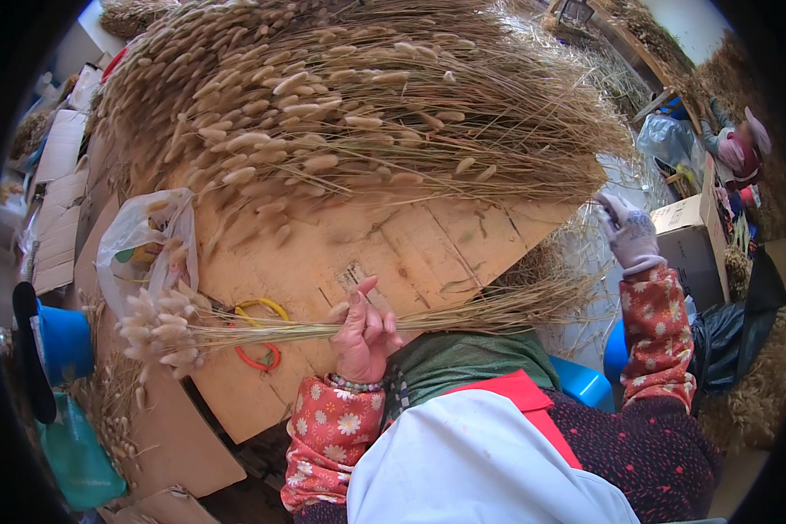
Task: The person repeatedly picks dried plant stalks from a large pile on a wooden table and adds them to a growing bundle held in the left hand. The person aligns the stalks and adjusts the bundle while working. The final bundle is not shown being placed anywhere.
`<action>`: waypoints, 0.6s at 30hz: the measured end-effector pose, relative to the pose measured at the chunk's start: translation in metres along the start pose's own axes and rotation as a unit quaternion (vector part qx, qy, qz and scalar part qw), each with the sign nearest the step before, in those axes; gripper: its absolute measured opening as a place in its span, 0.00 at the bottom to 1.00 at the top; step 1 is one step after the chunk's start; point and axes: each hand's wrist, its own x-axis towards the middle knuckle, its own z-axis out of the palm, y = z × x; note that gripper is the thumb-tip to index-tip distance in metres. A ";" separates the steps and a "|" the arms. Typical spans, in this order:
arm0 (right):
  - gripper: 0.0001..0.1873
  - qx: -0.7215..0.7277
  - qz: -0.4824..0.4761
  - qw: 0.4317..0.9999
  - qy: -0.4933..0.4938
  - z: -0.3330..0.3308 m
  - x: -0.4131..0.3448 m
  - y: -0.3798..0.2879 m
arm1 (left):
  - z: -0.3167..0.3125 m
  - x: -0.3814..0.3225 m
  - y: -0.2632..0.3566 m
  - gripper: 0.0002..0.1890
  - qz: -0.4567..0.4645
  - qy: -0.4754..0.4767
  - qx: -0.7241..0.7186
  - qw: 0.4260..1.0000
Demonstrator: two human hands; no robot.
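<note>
My left hand [361, 334], bare with a bead bracelet at the wrist, is closed around a bunch of dried bunny-tail grass [255, 333]. The fluffy heads point left and the stems trail right across my lap. My right hand [631, 232], in a pale knit glove, is at the stem ends of a large pile of the same grass [367, 111]. Its fingers are bent, and whether a stem is pinched in them is too small to tell. Scissors with a yellow and red handle [259, 364] lie partly under the held bunch.
A wooden board [426, 255] bears the pile. A clear plastic bag [187, 229] with small items stands at its left. Cardboard [170, 439] lies below left. To the right are an open carton [678, 216], a black plastic bag [720, 340] and another person [737, 154].
</note>
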 end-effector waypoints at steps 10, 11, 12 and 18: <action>0.17 0.093 -0.240 0.964 0.072 0.056 0.065 -0.187 | -0.003 0.000 -0.002 0.23 -0.010 0.013 -0.003 1.000; 0.18 0.075 -0.222 0.971 0.051 0.060 0.069 -0.198 | -0.002 0.000 -0.002 0.23 -0.011 0.009 -0.001 1.000; 0.18 0.058 -0.223 0.972 0.039 0.064 0.075 -0.206 | -0.002 -0.001 -0.002 0.23 -0.012 0.007 -0.005 1.000; 0.11 0.073 -0.222 0.970 0.066 0.056 0.077 -0.210 | -0.003 -0.001 -0.001 0.23 -0.031 0.000 -0.018 0.999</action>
